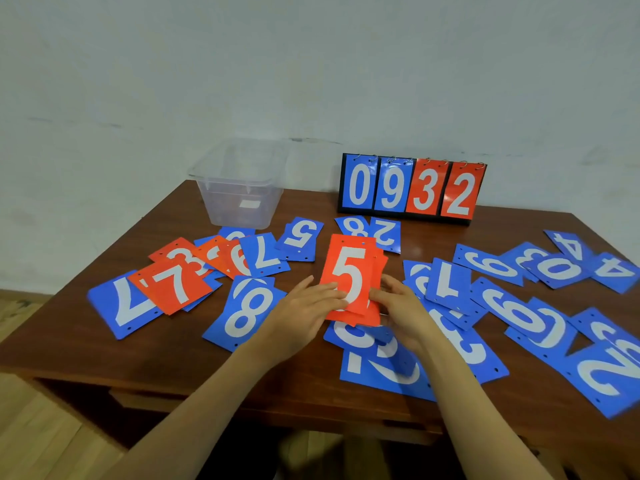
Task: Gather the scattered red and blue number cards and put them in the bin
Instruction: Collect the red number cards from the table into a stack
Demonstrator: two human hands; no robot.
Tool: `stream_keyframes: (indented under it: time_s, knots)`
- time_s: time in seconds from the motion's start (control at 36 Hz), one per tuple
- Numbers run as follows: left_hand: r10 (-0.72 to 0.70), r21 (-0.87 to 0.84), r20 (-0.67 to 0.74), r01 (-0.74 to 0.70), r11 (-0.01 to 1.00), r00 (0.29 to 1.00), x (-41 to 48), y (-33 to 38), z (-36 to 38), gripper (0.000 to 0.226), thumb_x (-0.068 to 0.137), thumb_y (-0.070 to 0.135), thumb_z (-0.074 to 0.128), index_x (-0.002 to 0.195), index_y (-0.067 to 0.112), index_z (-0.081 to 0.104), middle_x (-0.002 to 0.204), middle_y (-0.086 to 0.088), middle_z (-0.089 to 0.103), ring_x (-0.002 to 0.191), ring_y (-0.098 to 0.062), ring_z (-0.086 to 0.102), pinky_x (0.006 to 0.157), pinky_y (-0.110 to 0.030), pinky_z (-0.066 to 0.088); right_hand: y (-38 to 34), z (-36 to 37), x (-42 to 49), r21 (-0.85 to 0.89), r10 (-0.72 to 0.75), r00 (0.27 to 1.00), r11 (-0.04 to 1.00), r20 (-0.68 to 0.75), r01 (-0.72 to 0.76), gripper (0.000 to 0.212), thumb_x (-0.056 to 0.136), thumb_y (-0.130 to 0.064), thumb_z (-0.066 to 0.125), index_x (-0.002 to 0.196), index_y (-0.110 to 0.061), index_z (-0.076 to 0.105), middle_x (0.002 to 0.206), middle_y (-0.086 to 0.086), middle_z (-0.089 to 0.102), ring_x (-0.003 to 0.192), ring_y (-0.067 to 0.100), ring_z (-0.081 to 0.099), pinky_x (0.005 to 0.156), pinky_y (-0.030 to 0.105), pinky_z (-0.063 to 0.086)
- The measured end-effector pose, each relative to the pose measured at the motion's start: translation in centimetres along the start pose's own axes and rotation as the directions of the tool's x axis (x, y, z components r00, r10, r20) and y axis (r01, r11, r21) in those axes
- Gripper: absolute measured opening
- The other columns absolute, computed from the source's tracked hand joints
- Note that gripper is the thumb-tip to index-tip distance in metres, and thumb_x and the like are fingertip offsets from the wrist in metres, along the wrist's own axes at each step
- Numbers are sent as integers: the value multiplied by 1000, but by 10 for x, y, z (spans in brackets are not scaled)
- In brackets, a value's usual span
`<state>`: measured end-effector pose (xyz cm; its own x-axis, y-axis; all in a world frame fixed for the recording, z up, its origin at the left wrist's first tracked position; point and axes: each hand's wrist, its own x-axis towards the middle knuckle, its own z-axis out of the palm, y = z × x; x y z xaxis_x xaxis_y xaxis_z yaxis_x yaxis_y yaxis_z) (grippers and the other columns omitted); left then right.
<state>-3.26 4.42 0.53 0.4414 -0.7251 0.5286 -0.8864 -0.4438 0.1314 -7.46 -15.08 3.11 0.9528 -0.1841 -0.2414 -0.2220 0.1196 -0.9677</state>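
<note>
Head view: my left hand (304, 315) and right hand (401, 310) pinch a small red card stack (351, 282), 5 uppermost, at mid-desk (104, 355). The bin (239, 188) stands empty-looking at the far left corner. Risk: loosely squared cards may fan and slide out when lifted.

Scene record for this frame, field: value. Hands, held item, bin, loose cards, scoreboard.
left hand: on left edge of red stack
right hand: on right edge of red stack
red stack: red 5 on top, held between both hands
bin: clear plastic, far left of table, contents unclear
loose cards: red and blue, scattered on both sides
scoreboard: upright, reads 0932
</note>
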Motion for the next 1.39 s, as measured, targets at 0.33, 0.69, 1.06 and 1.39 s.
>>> stream_keyframes:
  time_s: [0.33, 0.69, 1.06, 1.39]
  knots:
    - [-147, -260, 40, 152, 954, 988, -9, -9, 1, 44, 92, 43, 47, 125, 17, 60, 130, 3, 59, 129, -4, 41, 106, -21, 35, -8, 3, 2, -10, 5, 998, 1000, 59, -5, 28, 97, -24, 49, 124, -22, 54, 111, 0, 67, 98, 20, 66, 74, 34, 57]
    - [-162, -199, -78, 143, 969, 984, -25, -28, 0, 35, 90, 33, 52, 113, 13, 68, 121, -2, 65, 119, -10, 52, 100, -21, 43, -14, 39, 26, -173, -25, 997, 984, 79, 39, 48, 86, -12, 67, 130, -16, 48, 126, 6, 60, 104, 23, 62, 83, 38, 55]
    - [-917, 39, 150, 925, 379, 370, -25, -166, -54, 54, 86, 27, 64, 133, 6, 46, 133, -16, 52, 117, -31, 51, 96, -40, 45, -22, 83, 61, -331, -134, 977, 925, 168, 184, 89, 89, -6, 62, 150, -37, 4, 144, 2, 40, 112, 19, 53, 87, 42, 54]
    - [-898, 289, 283, 863, 414, 337, -9, -223, -37, 83, 78, 70, 53, 143, 20, 37, 150, -12, 31, 137, -35, 24, 112, -49, 20, -4, 89, 80, -404, -110, 971, 895, 212, 190, 86, 90, -11, 62, 147, -44, 7, 145, -1, 38, 123, 23, 51, 93, 51, 51]
